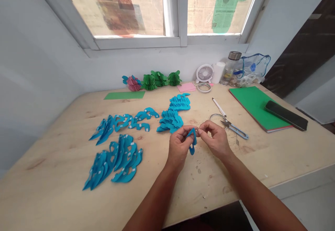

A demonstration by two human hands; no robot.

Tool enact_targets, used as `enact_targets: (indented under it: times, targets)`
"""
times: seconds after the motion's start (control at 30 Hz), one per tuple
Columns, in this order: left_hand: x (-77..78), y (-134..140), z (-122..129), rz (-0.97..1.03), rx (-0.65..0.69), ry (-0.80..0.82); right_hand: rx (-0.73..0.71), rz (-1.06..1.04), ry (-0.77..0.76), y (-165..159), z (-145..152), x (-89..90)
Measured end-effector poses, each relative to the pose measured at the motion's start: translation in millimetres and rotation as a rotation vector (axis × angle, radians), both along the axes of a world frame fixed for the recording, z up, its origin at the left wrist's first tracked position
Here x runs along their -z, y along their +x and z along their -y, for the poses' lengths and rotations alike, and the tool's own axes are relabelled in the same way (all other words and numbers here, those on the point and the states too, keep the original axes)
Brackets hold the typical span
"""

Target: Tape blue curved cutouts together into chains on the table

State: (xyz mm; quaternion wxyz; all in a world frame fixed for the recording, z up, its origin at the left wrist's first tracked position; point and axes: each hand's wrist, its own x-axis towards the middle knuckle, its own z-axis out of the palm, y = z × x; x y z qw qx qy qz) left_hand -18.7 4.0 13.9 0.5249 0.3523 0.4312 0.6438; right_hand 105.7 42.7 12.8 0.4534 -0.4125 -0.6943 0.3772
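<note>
My left hand (180,143) pinches a small folded blue paper cutout (192,148) above the front part of the table. Close against its upper edge, my right hand (213,136) has thumb and forefinger pressed together; whatever lies between them is too small to make out. Just beyond my left hand lie a pile of folded blue paper cutouts (170,120) and another pile (180,102) behind it. To the left, more blue cutouts (125,159) carry small white squares on their surfaces.
Right of my hands lie scissors (237,129), a roll of tape (216,118) and a white pen (219,107). A black phone (286,115) rests on green paper (255,101). Along the wall stand green paper ornaments (159,79), a small fan (205,73) and a bottle (230,68).
</note>
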Motion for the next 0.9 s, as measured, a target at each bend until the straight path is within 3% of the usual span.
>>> enact_targets:
  times: [0.27, 0.43, 0.7, 0.9]
  targets:
    - [3.0, -1, -1, 0.004, -0.020, -0.054, -0.023, -0.059, -0.068, 1, -3, 3.6]
    - [7.2, -4, -6, -0.028, -0.104, -0.117, 0.006, -0.106, -0.091, 1, -3, 4.0]
    - [19.2, -3, -9, -0.195, -0.288, -0.023, -0.104, -0.142, -0.043, -5, -1, 6.7]
    - [25.2, 0, -8, -0.281, -0.261, 0.011, -0.100, -0.073, -0.035, -8, -1, 13.8]
